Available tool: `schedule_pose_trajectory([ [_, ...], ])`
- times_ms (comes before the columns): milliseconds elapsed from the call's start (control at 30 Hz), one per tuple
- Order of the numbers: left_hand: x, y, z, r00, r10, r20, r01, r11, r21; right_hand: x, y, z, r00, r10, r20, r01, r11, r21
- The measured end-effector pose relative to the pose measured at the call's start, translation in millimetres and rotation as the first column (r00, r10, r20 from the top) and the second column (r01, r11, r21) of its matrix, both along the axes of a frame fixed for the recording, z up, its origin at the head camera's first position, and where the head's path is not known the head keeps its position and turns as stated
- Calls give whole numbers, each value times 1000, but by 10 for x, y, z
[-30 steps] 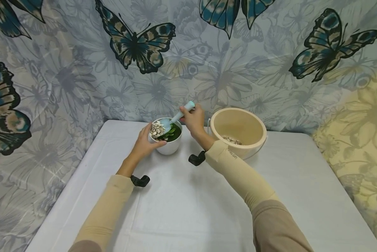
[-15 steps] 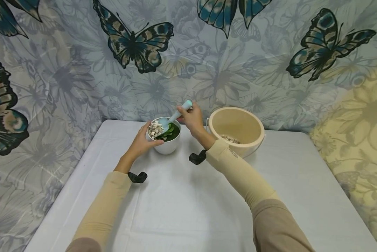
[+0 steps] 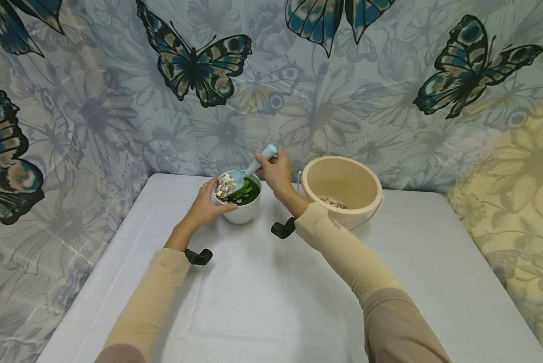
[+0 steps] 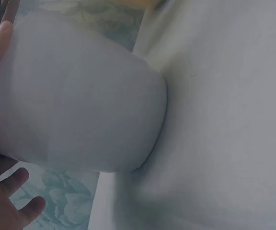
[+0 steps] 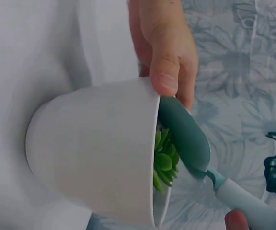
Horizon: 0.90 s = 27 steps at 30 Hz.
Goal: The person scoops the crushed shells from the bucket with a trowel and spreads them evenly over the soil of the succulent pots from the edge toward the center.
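Observation:
A white flower pot (image 3: 241,216) stands on the table, holding a green succulent (image 3: 244,192) and pale pebbles (image 3: 225,186) heaped at its left. My left hand (image 3: 204,205) grips the pot from the left, thumb at the near rim. Between finger and thumb, my right hand (image 3: 278,174) holds a light-blue trowel (image 3: 258,160) by its handle. The trowel slants down to the left, its blade inside the rim beside the pebbles. In the right wrist view, the blade (image 5: 190,139) is right over the succulent's leaves (image 5: 164,163). The pot's wall (image 4: 75,96) fills much of the left wrist view.
A cream bucket (image 3: 344,176) with a wire handle stands to the right, close to my right forearm, with some pebbles (image 3: 333,202) at its bottom. The white-covered table (image 3: 262,302) meets a butterfly-patterned cloth backdrop (image 3: 271,101) behind and at the sides.
The trowel and right hand have shifted slightly left and the blade has tipped a little at the pebbles. The left hand keeps its hold on the pot.

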<state>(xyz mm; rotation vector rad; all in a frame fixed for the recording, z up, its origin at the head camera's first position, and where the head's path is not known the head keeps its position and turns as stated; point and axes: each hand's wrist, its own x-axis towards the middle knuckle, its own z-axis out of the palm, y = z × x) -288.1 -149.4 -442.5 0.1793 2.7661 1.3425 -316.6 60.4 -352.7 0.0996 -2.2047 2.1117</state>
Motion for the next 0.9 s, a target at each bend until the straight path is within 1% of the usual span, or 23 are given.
schedule_pose_trajectory([
  [67, -27, -8, -1, 1000, -11, 13, 11, 1000, 12, -2, 4, -4, 1000, 9, -4, -9, 1000, -9],
  [167, -45, -4, -30, 1000, -9, 27, 8, 999, 36, -5, 6, -18, 1000, 17, -19, -17, 1000, -14],
  [267, -18, 25, -48, 1000, 18, 13, -18, 998, 61, 8, -4, -25, 999, 4, -48, -4, 1000, -3],
  [433, 44, 82, -39, 999, 48, -26, -46, 998, 53, 50, -26, -9, 992, -29, -123, 32, 999, 23],
  [500, 54, 87, -35, 998, 48, -34, -47, 998, 31, 57, -31, -10, 989, -34, -143, 38, 999, 29],
  [600, 59, 70, -10, 999, 40, -33, -39, 999, 23, 54, -34, -23, 989, -33, -141, 39, 998, 41],
  [733, 39, 26, 18, 1000, 8, -20, -7, 1000, 18, 46, -27, -33, 993, -21, -113, 24, 999, 27],
  [833, 15, 3, 5, 1000, -3, -2, 3, 1000, 19, 43, -20, -35, 995, -1, -95, 3, 1000, 21],
  [900, 9, 0, -11, 1000, 6, 2, -6, 1000, 31, 40, -15, -37, 996, 14, -88, -12, 1000, 20],
])
